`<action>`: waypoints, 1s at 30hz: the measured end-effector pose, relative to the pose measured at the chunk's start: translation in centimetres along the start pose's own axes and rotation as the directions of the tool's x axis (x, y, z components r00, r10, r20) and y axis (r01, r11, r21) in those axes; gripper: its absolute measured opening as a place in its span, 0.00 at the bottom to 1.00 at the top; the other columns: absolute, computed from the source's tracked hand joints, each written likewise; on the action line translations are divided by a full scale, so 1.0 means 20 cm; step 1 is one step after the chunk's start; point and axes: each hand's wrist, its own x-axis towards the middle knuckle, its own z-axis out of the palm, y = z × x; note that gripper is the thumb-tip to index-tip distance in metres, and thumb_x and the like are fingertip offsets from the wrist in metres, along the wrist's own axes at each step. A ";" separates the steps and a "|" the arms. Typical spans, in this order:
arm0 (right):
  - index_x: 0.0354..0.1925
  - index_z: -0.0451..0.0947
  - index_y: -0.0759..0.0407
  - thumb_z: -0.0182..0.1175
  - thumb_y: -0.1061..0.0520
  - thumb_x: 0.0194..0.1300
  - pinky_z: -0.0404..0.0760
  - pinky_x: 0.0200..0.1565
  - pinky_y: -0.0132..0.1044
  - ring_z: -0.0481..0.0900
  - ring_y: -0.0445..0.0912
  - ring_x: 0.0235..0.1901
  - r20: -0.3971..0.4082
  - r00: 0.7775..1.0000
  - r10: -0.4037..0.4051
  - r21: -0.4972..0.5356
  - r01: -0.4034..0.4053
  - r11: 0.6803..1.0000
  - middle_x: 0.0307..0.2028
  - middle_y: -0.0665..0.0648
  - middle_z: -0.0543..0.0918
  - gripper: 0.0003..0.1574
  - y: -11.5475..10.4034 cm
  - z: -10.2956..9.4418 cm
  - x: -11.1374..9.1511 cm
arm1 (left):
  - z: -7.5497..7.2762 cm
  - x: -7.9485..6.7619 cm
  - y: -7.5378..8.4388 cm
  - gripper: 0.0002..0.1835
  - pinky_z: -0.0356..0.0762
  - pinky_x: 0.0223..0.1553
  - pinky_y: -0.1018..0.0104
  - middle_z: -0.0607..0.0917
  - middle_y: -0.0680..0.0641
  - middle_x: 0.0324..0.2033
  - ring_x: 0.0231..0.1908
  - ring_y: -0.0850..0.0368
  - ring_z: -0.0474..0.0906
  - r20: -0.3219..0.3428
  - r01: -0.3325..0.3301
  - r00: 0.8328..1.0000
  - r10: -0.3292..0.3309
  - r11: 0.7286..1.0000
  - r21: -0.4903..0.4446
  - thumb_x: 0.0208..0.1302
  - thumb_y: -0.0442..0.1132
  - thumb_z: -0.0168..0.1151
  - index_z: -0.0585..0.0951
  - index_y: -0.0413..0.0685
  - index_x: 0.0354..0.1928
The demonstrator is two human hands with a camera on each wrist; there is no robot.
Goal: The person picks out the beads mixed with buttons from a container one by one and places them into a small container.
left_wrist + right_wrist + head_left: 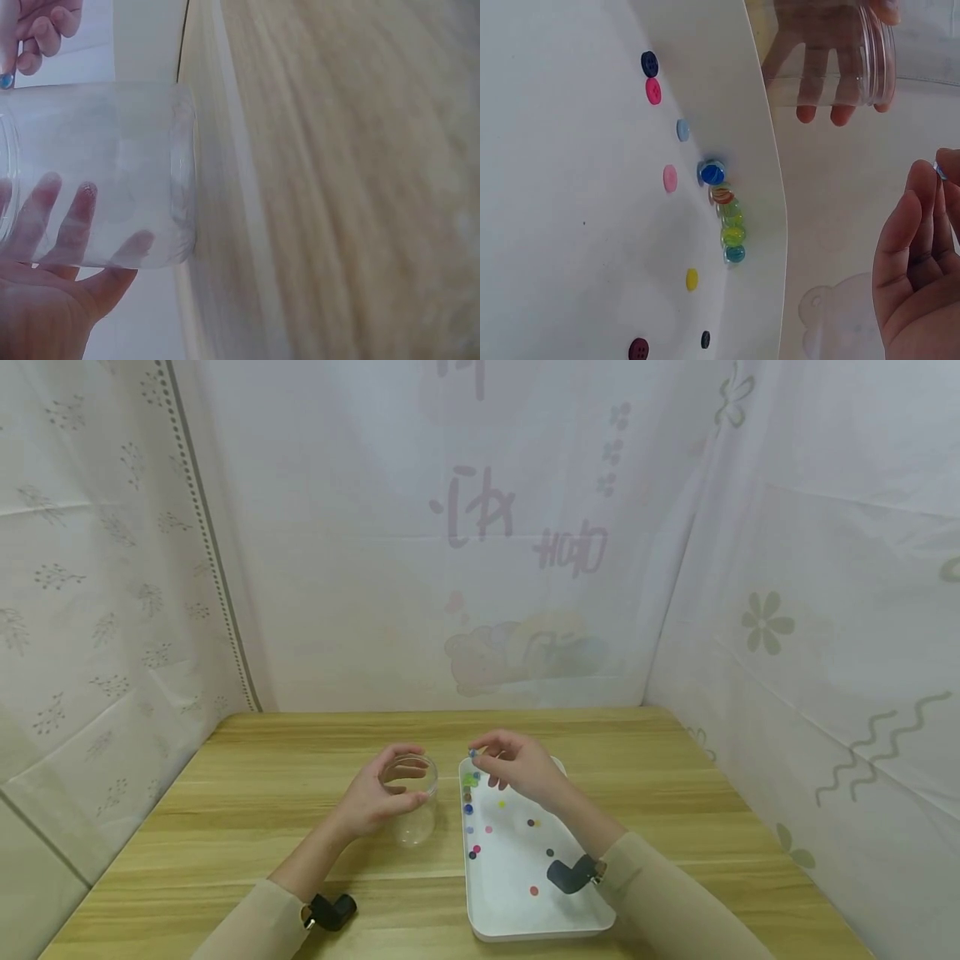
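Observation:
My left hand [369, 797] grips a clear, wide-mouthed jar [415, 828], its fingers and thumb around the upper part near the rim. The jar is upright, open at the top, and looks empty. Between thumb and fingertips, my right hand [519, 767] pinches a small blue glass marble [472, 753]. That marble is above the far left corner of a white tray [510, 870], to the right of the jar's mouth. Along the tray's left wall, several glass marbles lie in a row, among them a dark blue marble [712, 172] and a yellow-green marble [733, 236].
Scattered over the tray floor are several buttons, including a pink button [670, 178], a yellow button [692, 279] and a red button [534, 891]. The wooden table [300, 760] ends at a patterned white curtain [360, 568] behind and on both sides.

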 end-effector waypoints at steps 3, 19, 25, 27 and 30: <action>0.58 0.88 0.46 0.72 0.51 0.74 0.89 0.39 0.44 0.87 0.62 0.36 0.003 1.000 -0.013 -0.002 0.013 1.000 0.40 0.58 0.87 0.16 0.00 0.00 0.00 | 0.00 0.00 0.00 0.34 0.80 0.65 0.29 0.81 0.27 0.66 0.67 0.23 0.78 0.003 -0.005 1.000 0.005 1.000 -0.002 0.67 0.37 0.76 0.73 0.44 0.72; 0.59 0.87 0.42 0.71 0.47 0.75 0.79 0.27 0.36 0.86 0.50 0.31 0.010 0.999 -0.032 -0.031 0.032 0.999 0.41 0.57 0.88 0.17 -0.10 0.00 0.02 | 0.01 0.00 0.00 0.34 0.81 0.65 0.30 0.82 0.28 0.65 0.67 0.24 0.79 0.007 -0.008 1.000 0.008 1.000 -0.003 0.68 0.38 0.76 0.73 0.44 0.72; 0.61 0.86 0.50 0.71 0.51 0.75 0.86 0.35 0.37 0.87 0.48 0.31 0.034 0.997 -0.069 0.025 0.068 0.997 0.42 0.59 0.88 0.18 -0.15 0.02 0.04 | 0.01 0.00 0.00 0.34 0.82 0.64 0.32 0.82 0.28 0.65 0.66 0.27 0.80 0.006 -0.005 1.000 0.005 1.000 -0.004 0.68 0.37 0.76 0.72 0.44 0.72; 0.61 0.86 0.52 0.71 0.52 0.75 0.86 0.36 0.37 0.87 0.49 0.31 0.041 0.996 -0.081 0.036 0.080 0.996 0.42 0.59 0.88 0.18 -0.17 0.03 0.05 | 0.01 0.00 0.00 0.34 0.83 0.64 0.33 0.82 0.29 0.65 0.66 0.27 0.80 0.006 -0.004 1.000 0.004 1.000 -0.003 0.68 0.37 0.75 0.72 0.44 0.72; 0.61 0.86 0.53 0.70 0.52 0.76 0.86 0.36 0.37 0.87 0.48 0.32 0.048 0.995 -0.090 0.038 0.089 0.995 0.41 0.56 0.87 0.18 -0.19 0.04 0.06 | 0.01 0.00 0.00 0.34 0.83 0.64 0.33 0.82 0.29 0.65 0.66 0.26 0.80 0.008 -0.004 1.000 0.004 1.000 -0.001 0.68 0.37 0.75 0.72 0.45 0.73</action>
